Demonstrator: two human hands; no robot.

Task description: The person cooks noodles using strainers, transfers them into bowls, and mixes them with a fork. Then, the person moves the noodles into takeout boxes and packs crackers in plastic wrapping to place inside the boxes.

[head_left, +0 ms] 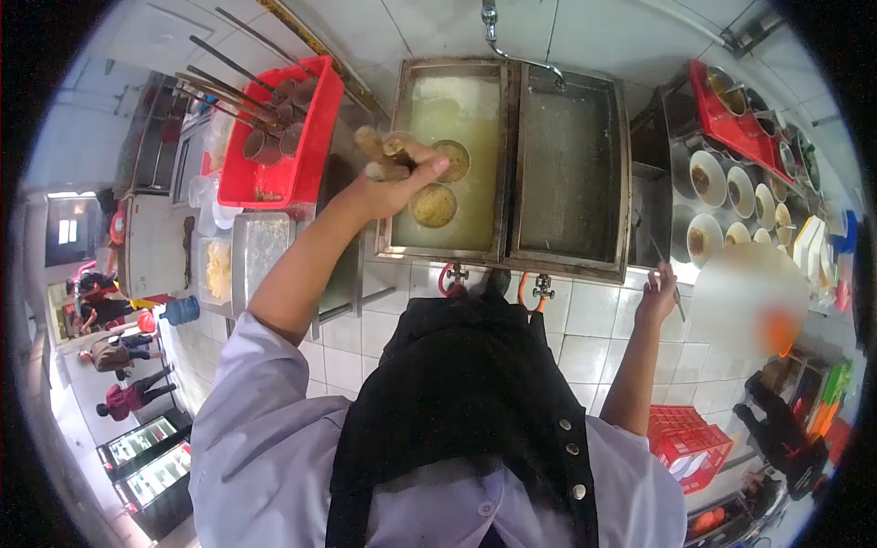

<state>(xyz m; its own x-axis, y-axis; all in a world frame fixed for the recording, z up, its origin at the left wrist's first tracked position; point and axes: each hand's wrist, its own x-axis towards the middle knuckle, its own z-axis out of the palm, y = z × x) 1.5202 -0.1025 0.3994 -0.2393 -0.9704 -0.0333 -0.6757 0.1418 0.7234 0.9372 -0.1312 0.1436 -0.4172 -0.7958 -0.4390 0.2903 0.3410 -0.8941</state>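
Note:
My left hand is closed around several wooden handles of noodle strainers over the left vat of cloudy yellowish water. Two round strainers show beyond my fingers: one strainer at my fingertips and a nearer strainer, both with yellowish noodles inside. Out to the right, beside the counter with bowls, my right hand is closed on a long thin stick-like utensil; its exact kind is too small to tell.
A metal double vat has a second, mesh-like right basin under a tap. At left, a red crate holds several long-handled strainers. Bowls line the right counter, near a blurred person. A red basket is at lower right.

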